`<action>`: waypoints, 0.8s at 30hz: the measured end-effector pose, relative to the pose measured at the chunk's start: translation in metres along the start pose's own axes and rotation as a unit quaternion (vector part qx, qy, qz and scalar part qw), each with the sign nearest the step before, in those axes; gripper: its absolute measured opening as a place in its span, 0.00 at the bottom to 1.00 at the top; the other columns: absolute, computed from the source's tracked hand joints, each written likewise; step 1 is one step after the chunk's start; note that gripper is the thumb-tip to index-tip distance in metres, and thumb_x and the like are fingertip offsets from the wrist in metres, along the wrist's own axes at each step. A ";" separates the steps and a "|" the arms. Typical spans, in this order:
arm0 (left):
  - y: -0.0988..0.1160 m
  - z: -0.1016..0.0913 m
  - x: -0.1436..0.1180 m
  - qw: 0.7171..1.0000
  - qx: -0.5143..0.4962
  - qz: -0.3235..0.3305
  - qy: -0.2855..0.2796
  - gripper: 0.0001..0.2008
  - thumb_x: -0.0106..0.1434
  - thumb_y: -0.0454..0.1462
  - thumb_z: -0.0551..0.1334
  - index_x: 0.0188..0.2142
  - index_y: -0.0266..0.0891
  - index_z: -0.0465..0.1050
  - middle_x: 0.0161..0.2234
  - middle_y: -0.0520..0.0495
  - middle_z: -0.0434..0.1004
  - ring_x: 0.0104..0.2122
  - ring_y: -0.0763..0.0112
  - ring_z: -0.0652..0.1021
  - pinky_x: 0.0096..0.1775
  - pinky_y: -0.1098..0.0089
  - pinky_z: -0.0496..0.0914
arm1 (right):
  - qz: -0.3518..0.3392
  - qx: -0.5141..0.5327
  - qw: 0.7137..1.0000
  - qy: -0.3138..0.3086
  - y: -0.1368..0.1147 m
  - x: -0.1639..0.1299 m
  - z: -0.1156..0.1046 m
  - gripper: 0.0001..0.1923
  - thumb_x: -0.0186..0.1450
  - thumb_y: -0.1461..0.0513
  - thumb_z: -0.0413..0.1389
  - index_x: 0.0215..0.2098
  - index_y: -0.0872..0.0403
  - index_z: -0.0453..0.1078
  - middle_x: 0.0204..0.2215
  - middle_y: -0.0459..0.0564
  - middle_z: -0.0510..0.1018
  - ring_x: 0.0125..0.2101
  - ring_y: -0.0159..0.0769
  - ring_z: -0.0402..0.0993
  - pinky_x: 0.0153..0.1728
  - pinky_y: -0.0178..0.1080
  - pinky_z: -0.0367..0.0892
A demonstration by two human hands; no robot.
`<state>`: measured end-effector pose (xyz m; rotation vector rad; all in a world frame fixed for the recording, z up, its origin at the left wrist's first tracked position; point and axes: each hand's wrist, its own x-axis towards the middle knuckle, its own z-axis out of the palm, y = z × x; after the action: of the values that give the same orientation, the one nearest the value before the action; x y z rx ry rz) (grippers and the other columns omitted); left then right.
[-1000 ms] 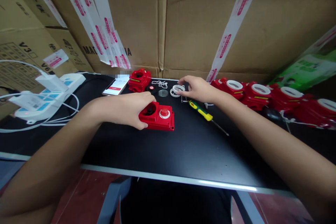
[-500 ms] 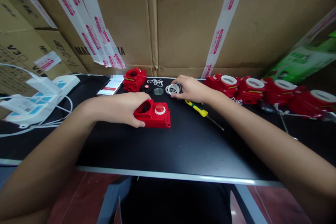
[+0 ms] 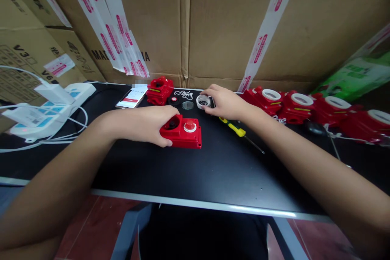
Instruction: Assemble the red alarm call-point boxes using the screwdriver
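Note:
My left hand [image 3: 155, 126] is closed round the left end of a red housing [image 3: 185, 143], which lies on the black table. The housing has a round opening with a black part inside, and a red button [image 3: 189, 125] in a white collar. Farther back, my right hand [image 3: 224, 101] has its thumb and fingers round the right side of a white ring [image 3: 199, 97]. Dark and pale small detail shows inside the ring, too small to name. A yellow-green screwdriver [image 3: 239, 131] lies just below that hand. Left of the ring rests a clear round disc [image 3: 188, 105].
Another red housing [image 3: 159, 91] stands at the back beside a phone [image 3: 132, 96]. Several red housings with white rings [image 3: 301, 99] line the right side. A white power strip [image 3: 82, 91] with cables sits left. Cardboard boxes [image 3: 219, 20] wall off the back edge.
The view has shifted slightly, so the table's things sit a little farther right. At my right hand, the white ring looks more upright and single than before. My left hand keeps its grip.

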<state>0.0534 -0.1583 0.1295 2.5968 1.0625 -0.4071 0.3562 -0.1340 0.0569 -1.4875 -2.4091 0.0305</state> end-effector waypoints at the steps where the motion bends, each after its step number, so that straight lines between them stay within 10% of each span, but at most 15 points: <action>1: 0.000 0.000 0.000 1.000 0.000 -0.001 -0.001 0.30 0.60 0.50 0.69 0.59 0.44 0.71 0.53 0.42 0.81 0.47 0.53 0.81 0.44 0.64 0.71 | 0.003 -0.004 1.000 -0.003 -0.002 0.000 0.001 0.27 0.70 0.54 0.61 0.63 0.60 0.76 0.55 0.63 0.78 0.51 0.55 0.79 0.56 0.52 0.73; 18: 0.003 -0.001 -0.001 1.000 -0.001 -0.011 -0.013 0.27 0.61 0.50 0.69 0.56 0.44 0.71 0.50 0.43 0.82 0.44 0.54 0.81 0.42 0.63 0.71 | 0.026 0.032 0.999 0.019 0.008 0.001 0.005 0.25 0.71 0.53 0.63 0.60 0.61 0.78 0.53 0.64 0.82 0.50 0.53 0.80 0.55 0.50 0.72; 24: 0.000 0.001 0.000 1.000 -0.011 -0.017 -0.011 0.32 0.60 0.51 0.70 0.61 0.45 0.70 0.55 0.42 0.81 0.47 0.52 0.82 0.44 0.62 0.73 | 0.016 0.089 0.996 -0.006 -0.002 -0.008 -0.021 0.27 0.66 0.54 0.68 0.61 0.56 0.78 0.51 0.56 0.83 0.36 0.39 0.78 0.43 0.42 0.73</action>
<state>0.0528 -0.1585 0.1286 2.5526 1.1005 -0.4278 0.3636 -0.1444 0.0751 -1.4491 -2.3239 0.2553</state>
